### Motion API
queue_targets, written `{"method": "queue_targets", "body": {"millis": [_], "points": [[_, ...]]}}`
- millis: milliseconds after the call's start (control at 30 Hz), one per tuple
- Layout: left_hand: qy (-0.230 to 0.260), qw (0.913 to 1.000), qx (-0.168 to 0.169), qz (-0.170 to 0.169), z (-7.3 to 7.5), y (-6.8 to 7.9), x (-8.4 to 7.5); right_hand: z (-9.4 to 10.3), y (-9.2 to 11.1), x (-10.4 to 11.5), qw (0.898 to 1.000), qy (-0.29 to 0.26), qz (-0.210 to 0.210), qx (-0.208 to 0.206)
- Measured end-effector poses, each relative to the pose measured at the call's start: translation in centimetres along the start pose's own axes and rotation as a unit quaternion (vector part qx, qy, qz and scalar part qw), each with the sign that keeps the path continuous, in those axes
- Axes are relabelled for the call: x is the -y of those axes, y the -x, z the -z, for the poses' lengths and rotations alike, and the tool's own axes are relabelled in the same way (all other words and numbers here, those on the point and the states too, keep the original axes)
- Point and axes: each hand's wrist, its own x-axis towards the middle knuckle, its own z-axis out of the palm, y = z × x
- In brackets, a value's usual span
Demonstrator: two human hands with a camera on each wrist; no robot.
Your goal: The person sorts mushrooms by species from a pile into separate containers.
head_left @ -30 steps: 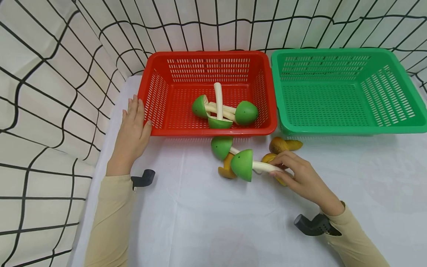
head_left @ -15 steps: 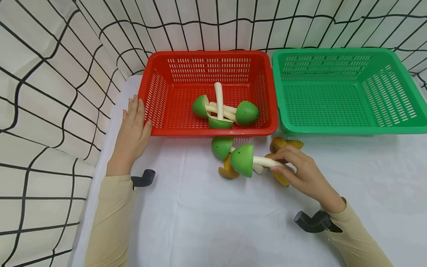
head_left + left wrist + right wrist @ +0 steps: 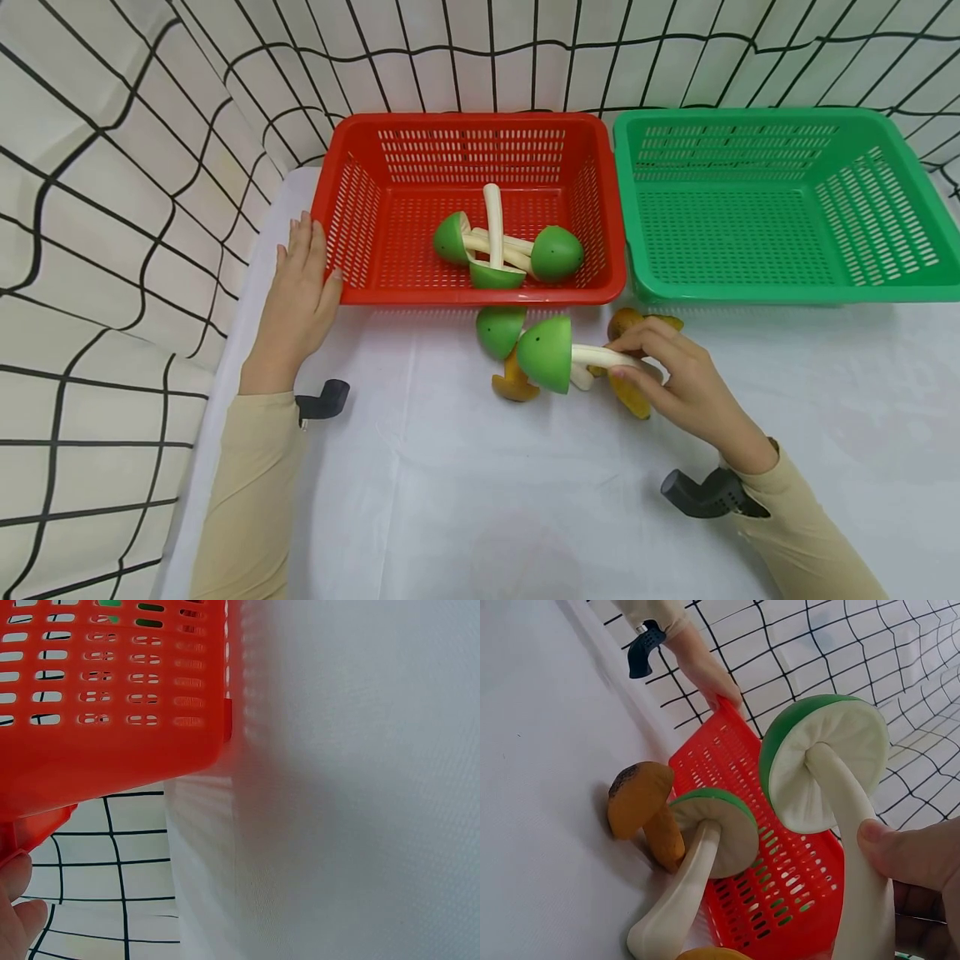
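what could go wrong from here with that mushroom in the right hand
The right hand pinches the held mushroom only by its stem, so it might swing or slip. Its cap might also bump the green-capped mushroom lying just in front of the red basket. If it goes into that basket, the crossed mushrooms there could shift.

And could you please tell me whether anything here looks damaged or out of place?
Nothing stands out: the green-capped mushroom in the right hand shows no visible break, and the red basket and green basket sit upright side by side.
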Motion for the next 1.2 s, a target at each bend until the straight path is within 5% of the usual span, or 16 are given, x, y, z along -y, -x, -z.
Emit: {"method": "queue_targets", "body": {"millis": [1200], "points": [[-0.001,1.0000,-0.001,0.000,0.0,0.2,-0.1,0.3,-2.2,0.4,1.000,-0.020,0.011,-0.014]]}}
